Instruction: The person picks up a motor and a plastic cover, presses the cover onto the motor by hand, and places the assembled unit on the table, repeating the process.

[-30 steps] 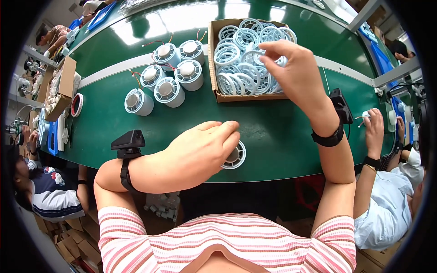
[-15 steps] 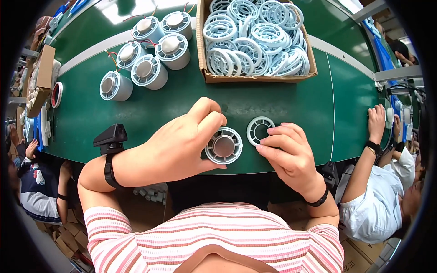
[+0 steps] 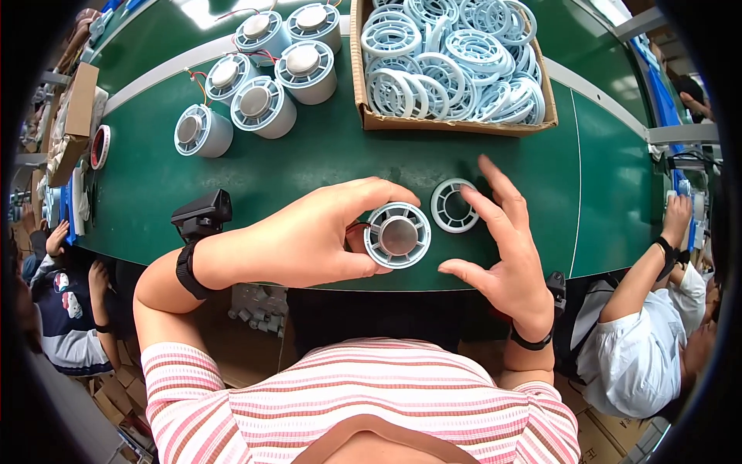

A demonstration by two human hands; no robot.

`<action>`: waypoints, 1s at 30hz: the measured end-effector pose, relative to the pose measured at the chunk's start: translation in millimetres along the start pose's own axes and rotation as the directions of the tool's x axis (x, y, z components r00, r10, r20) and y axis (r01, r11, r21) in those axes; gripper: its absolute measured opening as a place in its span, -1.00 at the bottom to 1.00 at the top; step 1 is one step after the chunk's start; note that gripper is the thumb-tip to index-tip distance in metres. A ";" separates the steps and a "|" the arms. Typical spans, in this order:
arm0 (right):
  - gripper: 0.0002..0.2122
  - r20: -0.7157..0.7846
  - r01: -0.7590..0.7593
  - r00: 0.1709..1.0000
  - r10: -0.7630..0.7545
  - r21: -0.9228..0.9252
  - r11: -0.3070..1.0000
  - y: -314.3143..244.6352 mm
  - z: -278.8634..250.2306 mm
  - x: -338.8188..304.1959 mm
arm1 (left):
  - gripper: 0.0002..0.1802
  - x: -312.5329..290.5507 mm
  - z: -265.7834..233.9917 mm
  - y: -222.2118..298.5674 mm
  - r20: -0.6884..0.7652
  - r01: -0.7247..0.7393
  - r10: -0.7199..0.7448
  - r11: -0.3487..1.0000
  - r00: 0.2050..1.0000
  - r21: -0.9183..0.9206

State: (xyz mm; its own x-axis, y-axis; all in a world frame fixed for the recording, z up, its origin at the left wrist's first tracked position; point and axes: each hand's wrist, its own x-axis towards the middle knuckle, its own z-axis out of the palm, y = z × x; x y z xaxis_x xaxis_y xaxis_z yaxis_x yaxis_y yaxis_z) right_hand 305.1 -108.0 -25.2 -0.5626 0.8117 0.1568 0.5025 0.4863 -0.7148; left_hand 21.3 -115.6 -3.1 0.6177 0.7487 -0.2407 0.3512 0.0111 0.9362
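Observation:
My left hand [image 3: 309, 236] is closed around the side of a round pale-blue motor unit [image 3: 398, 235], thumb below and index finger above. The unit has a spoked top ring and a silver metal disc in its middle; a bit of wire shows by my fingers. Just right of it, a loose pale-blue ring [image 3: 436, 209] with short inner spokes lies flat on the green table. My right hand [image 3: 514, 259] is open, its fingers spread and thumb pointing toward the motor unit. One of its fingertips overlaps the ring's right edge; whether it touches cannot be told.
Several similar motor units [image 3: 263, 107] with wires stand at the back left. A cardboard box [image 3: 456, 126] heaped with pale-blue rings is at the back. A tape roll [image 3: 100, 147] is at the far left. Co-workers [image 3: 638, 325] sit on both sides.
My right hand has opened, its fingers spreading away from the ring. My left hand's fingers have moved from a bent grip to one wrapped along the motor unit's side. The whole view has shifted slightly.

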 end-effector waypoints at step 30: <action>-0.31 0.063 0.025 0.998 -0.019 -0.106 0.994 -0.1 -19.5 -7.0 | -0.16 3.1 9.6 -3.9 0.000 0.091 -0.094 0.958 0.996 -0.270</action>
State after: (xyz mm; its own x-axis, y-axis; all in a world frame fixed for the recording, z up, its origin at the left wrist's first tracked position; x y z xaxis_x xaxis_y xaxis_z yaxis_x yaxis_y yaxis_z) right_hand 321.9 -107.4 -12.9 -0.6119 0.7806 0.1271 0.5547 0.5382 -0.6346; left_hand 28.5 -119.7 -9.9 0.5819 0.7442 -0.3281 0.2028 0.2579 0.9447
